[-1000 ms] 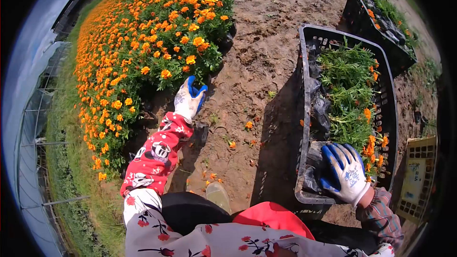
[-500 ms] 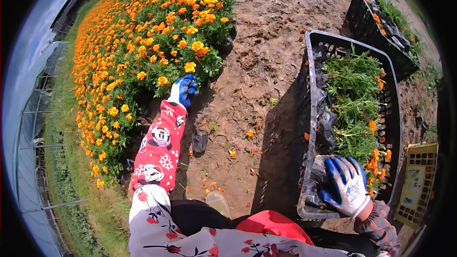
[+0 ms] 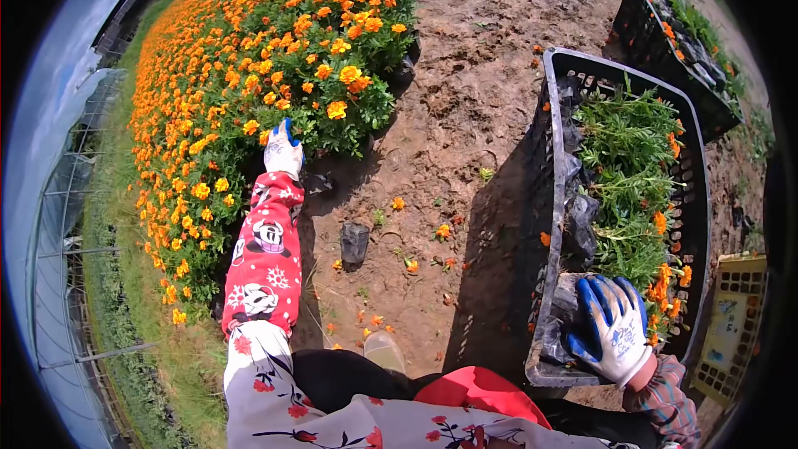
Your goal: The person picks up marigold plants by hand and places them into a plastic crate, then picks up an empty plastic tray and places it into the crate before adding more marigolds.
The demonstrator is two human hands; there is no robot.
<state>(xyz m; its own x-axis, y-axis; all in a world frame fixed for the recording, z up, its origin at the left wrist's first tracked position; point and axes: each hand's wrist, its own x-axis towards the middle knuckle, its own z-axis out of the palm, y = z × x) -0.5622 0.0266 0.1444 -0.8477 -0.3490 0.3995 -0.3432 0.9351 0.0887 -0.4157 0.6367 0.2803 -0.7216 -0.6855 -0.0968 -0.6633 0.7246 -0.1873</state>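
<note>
My left hand (image 3: 284, 152), in a white and blue glove, reaches to the edge of the orange marigolds (image 3: 337, 110). Its visible fingers are apart and I see nothing held; leaves hide some of them. Just right of the wrist lies a piece of dark plastic (image 3: 318, 184). My right hand (image 3: 613, 328), gloved alike, rests with spread fingers on the near end of a black crate's (image 3: 549, 224) contents. Under and beside it are black plastic plant bags (image 3: 582, 220) and green marigold plants (image 3: 628, 179) lying on their sides.
A small black plant bag (image 3: 354, 243) stands on the soil, with loose orange flower heads (image 3: 443, 231) around. Another filled black crate (image 3: 677, 58) is at upper right. A yellowish crate (image 3: 730, 328) stands at far right. My boot (image 3: 384, 352) is below.
My left hand has moved left, from beside the marigolds to their edge, and its fingers have opened. Another orange flower head now lies on the soil. The right hand stays on the crate's contents.
</note>
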